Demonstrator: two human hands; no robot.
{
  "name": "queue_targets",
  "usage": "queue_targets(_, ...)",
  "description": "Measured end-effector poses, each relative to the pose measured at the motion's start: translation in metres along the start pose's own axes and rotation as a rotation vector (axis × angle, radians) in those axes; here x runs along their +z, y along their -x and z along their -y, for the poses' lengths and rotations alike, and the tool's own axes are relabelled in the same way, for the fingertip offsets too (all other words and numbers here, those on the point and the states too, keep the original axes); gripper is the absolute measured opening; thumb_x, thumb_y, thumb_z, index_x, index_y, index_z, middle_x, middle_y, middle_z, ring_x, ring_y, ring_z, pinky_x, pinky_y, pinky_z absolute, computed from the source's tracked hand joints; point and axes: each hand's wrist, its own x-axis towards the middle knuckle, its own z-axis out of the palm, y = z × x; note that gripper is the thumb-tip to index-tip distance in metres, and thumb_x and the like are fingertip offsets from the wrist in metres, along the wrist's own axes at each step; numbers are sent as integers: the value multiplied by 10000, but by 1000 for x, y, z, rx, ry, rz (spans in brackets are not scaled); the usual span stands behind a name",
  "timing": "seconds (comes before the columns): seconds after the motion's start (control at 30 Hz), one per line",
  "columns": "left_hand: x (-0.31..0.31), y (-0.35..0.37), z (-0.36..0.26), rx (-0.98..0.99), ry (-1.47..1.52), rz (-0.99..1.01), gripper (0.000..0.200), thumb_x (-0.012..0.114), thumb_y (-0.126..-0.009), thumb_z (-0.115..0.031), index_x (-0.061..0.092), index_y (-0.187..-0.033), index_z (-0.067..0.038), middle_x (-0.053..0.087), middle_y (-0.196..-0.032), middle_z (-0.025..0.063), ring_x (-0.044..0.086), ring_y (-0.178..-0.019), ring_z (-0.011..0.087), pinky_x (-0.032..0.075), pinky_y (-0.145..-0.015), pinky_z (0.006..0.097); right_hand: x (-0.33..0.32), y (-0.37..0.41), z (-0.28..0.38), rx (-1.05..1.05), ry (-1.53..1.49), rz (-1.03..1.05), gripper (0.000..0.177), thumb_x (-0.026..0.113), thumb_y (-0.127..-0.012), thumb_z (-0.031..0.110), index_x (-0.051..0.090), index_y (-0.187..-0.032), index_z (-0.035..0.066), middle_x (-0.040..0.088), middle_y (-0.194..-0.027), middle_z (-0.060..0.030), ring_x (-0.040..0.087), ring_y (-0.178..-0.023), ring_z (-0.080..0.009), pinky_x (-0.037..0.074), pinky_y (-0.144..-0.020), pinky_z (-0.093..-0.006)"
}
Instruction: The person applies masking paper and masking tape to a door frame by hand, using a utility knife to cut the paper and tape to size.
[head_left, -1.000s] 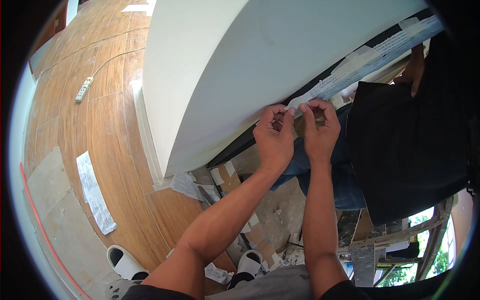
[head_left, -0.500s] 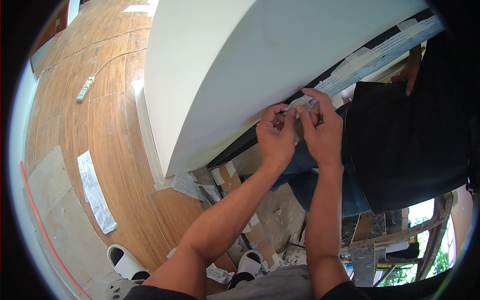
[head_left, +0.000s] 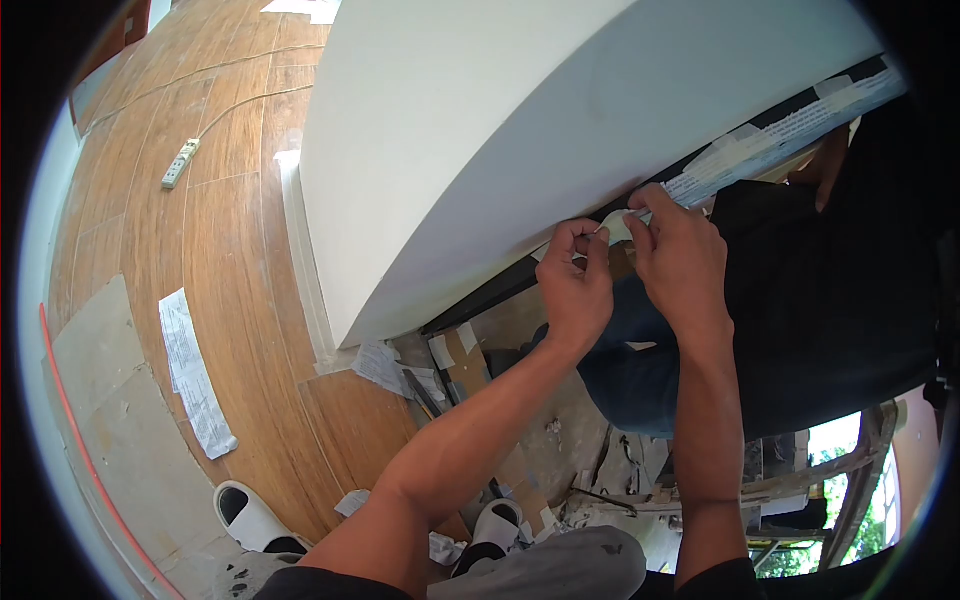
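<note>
A pale strip of masking tape [head_left: 618,228] is stretched between my two hands, beside the dark frame edge [head_left: 480,293] of the white wall. My left hand [head_left: 578,295] is closed, with thumb and fingertips pinching the strip's near end. Higher and to the right, my right hand [head_left: 688,265] pinches its other end, fingers bent close to the frame. Past my right hand, printed paper [head_left: 790,130] runs along the frame, held by lighter tape pieces. My fingers hide part of the strip.
Another person in a dark shirt [head_left: 800,290] stands close on the right, a hand [head_left: 825,175] near the papered frame. On the wooden floor lie a power strip [head_left: 181,164], a printed paper strip [head_left: 195,375] and an orange-red hose [head_left: 85,455]. A white wall [head_left: 400,140] rises in front.
Both hands have shifted right and slightly down in view, and the gap between them has widened, showing more of the tape. The other person's body has also shifted.
</note>
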Motion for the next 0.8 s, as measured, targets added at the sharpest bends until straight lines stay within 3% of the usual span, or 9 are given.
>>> queue_targets(0.47, 0, 8, -4, -71, -22, 18, 258, 637, -1009, -151, 616, -1204, 16, 646, -670, 32, 540, -612, 56, 403, -551, 246, -4, -3, 10, -16, 85, 19, 165, 642, -938, 115, 573, -1074, 50, 722, -827, -188, 707, -794, -414, 521, -664, -511)
queue_targets(0.67, 6, 5, 3, -60, 13, -42, 213, 644, -1009, -168, 596, -1115, 10, 637, -646, 17, 505, -580, 44, 376, -538, 243, -5, -7, 13, -13, 70, 31, 136, 627, -942, 108, 562, -1045, 49, 711, -807, -185, 698, -791, -426, 513, -663, -514)
queue_targets(0.73, 8, 4, 0, -68, 107, -65, 153, 639, -992, -128, 594, -1040, 10, 567, -588, 20, 466, -527, 61, 348, -501, 275, -5, -7, 10, -69, 107, 2, 140, 631, -936, 111, 565, -1045, 52, 718, -833, -178, 698, -793, -423, 514, -661, -513)
queue_targets(0.8, 6, 3, 0, -103, 139, -52, 162, 647, -997, -143, 585, -1051, -3, 594, -633, 14, 486, -565, 53, 360, -520, 254, -7, -7, 10, -70, 111, -2, 135, 635, -933, 115, 571, -1034, 53, 720, -846, -176, 699, -797, -420, 517, -661, -509)
